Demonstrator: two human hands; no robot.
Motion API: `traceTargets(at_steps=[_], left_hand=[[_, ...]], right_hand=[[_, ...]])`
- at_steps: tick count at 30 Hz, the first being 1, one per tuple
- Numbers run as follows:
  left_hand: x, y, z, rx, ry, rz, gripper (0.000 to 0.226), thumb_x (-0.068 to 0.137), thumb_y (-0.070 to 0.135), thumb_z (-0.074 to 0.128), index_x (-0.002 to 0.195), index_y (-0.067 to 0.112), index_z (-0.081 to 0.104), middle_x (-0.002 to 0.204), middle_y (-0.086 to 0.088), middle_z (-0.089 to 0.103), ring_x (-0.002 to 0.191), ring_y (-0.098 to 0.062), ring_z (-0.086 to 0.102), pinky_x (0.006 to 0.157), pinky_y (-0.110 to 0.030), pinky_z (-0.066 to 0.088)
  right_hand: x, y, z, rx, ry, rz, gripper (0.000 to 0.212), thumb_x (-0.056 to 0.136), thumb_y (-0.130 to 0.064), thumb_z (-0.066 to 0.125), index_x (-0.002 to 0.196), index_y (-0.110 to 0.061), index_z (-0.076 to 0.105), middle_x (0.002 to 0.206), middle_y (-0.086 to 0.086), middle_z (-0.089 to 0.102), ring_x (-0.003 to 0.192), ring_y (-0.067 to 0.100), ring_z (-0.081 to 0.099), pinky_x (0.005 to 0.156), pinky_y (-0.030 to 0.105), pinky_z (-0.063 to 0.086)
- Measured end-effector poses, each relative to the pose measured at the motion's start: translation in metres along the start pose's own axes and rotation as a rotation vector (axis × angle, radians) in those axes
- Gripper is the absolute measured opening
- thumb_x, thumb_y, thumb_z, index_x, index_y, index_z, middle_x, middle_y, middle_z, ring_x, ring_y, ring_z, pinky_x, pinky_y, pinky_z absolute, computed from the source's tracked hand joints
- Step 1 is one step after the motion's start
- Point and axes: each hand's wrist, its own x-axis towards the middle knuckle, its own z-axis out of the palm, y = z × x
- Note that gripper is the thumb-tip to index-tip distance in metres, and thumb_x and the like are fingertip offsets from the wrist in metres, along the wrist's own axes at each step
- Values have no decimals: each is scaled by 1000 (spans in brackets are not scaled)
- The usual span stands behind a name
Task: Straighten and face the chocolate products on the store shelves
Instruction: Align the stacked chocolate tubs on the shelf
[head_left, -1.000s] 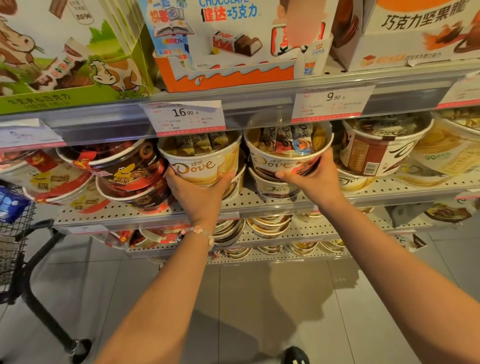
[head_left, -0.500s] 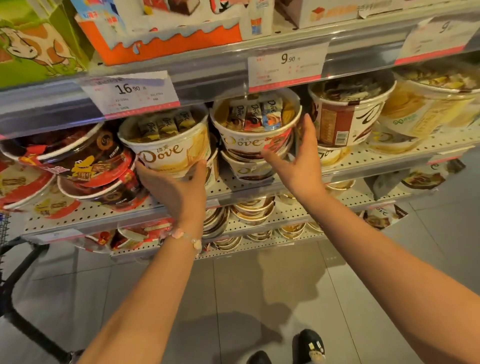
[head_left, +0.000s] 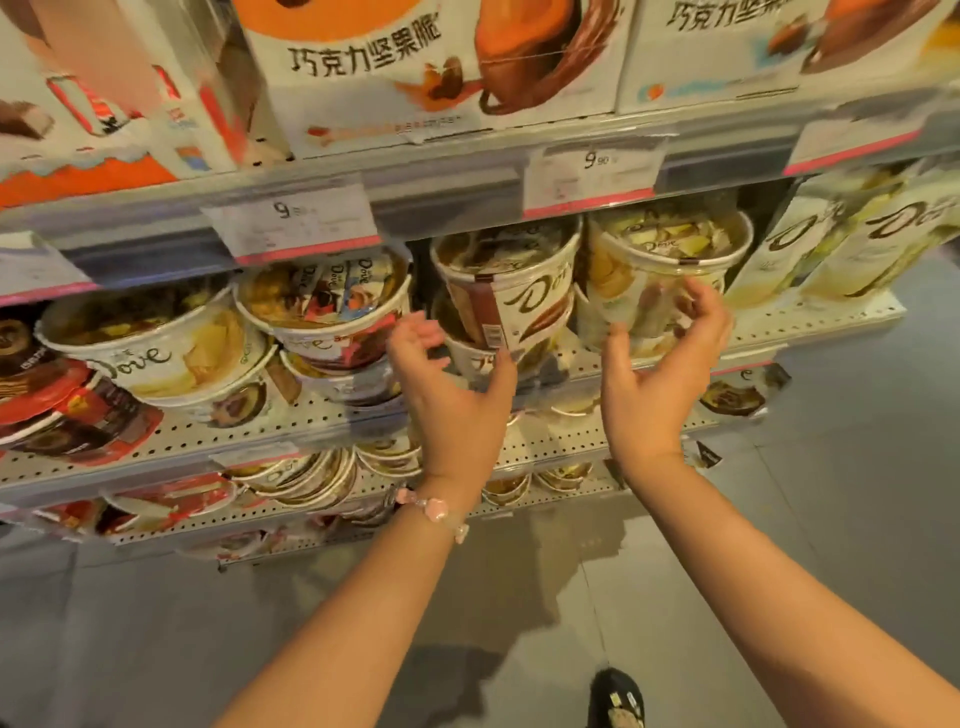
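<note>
On the perforated shelf (head_left: 831, 317), both hands, left hand (head_left: 457, 384) and right hand (head_left: 660, 374), reach loosely open and empty toward the brown Dove tub (head_left: 511, 291), whose barcode side faces out, unfaced yet.

1. We read "Dove" on the cream tub (head_left: 156, 358), brown-banded tub (head_left: 511, 301) & tall boxes (head_left: 841, 244) at right.
2. We read "9" on left price tag (head_left: 293, 221), "9.90" on right price tag (head_left: 592, 174).
3. We read "巧克力坚果脆" on top-shelf box (head_left: 363, 49); rest too blurred.
</note>
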Motion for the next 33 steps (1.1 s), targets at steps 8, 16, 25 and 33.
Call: traceTargets(at_steps=[8, 16, 25, 33], left_hand=[[11, 10, 73, 77, 95, -238, 132, 47, 49, 87, 145, 12, 7, 140, -1, 23, 124, -2, 21, 100, -4, 11], [28, -16, 78, 263, -132, -315, 46, 69, 51, 76, 101, 28, 53, 87, 27, 61, 91, 14, 58, 65, 3, 42], [36, -8, 45, 90, -6, -114, 88, 52, 27, 91, 114, 7, 33, 122, -12, 52, 112, -9, 54, 95, -16, 42], [31, -7, 44, 48, -47, -130, 102, 62, 34, 85, 141, 11, 24, 140, -8, 38, 130, -13, 40, 110, -37, 34]], right_hand=[[57, 37, -7, -49, -65, 161, 110, 63, -34, 83, 145, -5, 16, 147, 15, 22, 139, 26, 20, 116, 34, 17], [82, 59, -8, -49, -254, 192, 125, 45, -49, 88, 140, -9, 19, 132, -1, 44, 122, 14, 45, 101, 17, 36], [114, 74, -30, 3, -526, 254, 106, 44, -43, 88, 128, -15, 30, 116, -6, 51, 111, 13, 51, 93, 23, 47], [113, 76, -42, 129, -522, 231, 100, 67, -10, 80, 145, -11, 16, 136, 1, 47, 122, 11, 48, 104, 38, 42]])
